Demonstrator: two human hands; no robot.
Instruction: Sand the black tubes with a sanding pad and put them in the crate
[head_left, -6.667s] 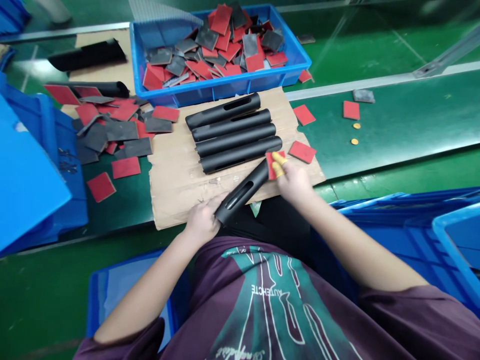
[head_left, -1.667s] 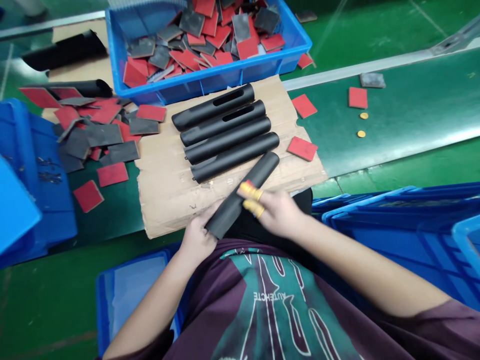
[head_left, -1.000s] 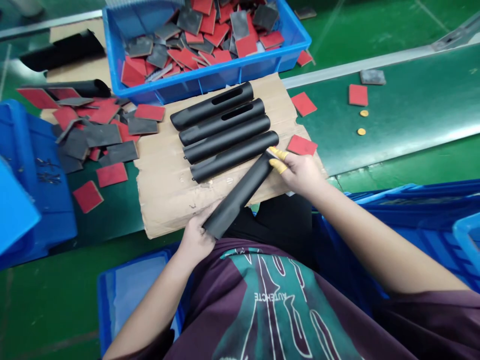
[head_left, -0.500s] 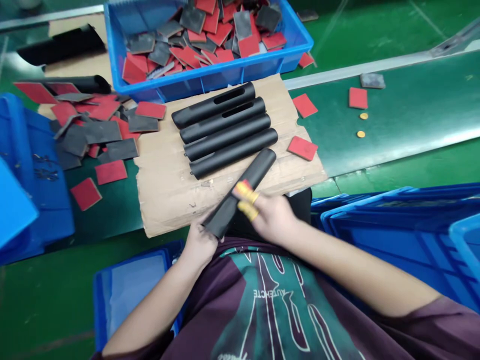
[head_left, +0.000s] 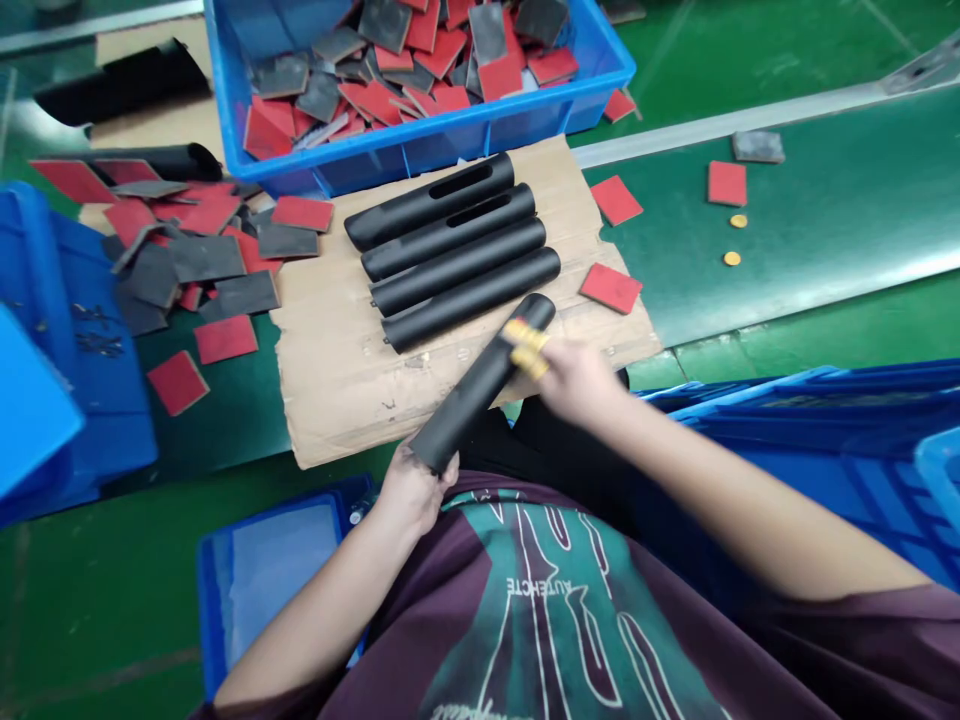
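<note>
Near: purple tee [head_left: 517, 610] w/ teal print, dark trousers [head_left: 559, 465] over lap. L hand [head_left: 411, 497] closed around lower end of black slotted tube [head_left: 480, 385], fingers wrapped, tube tilted, running up and away across near edge of cardboard sheet [head_left: 337, 400]. R hand [head_left: 577, 382] at tube's upper end, fingers half-curled, yellow finger cots [head_left: 527, 345] on two fingers, against tube; blurred, can't tell if pinching.

Just beyond: 4 black tubes [head_left: 454, 250] side by side on cardboard, near one just past held tube's tip. Red pad [head_left: 610, 288] on cardboard's R corner. L of cardboard, heap of red and grey pads [head_left: 202, 265] on green bench [head_left: 232, 430]. Blue crates at both sides: low one [head_left: 270, 590] by L arm, stack [head_left: 825, 460] on R.

Far: blue bin [head_left: 420, 150] heaped w/ same pads, behind cardboard. More black tubes [head_left: 124, 85] far L. On green belt [head_left: 825, 200] R: red pad [head_left: 727, 183], grey pad [head_left: 758, 147], 2 small brass discs [head_left: 739, 221].
</note>
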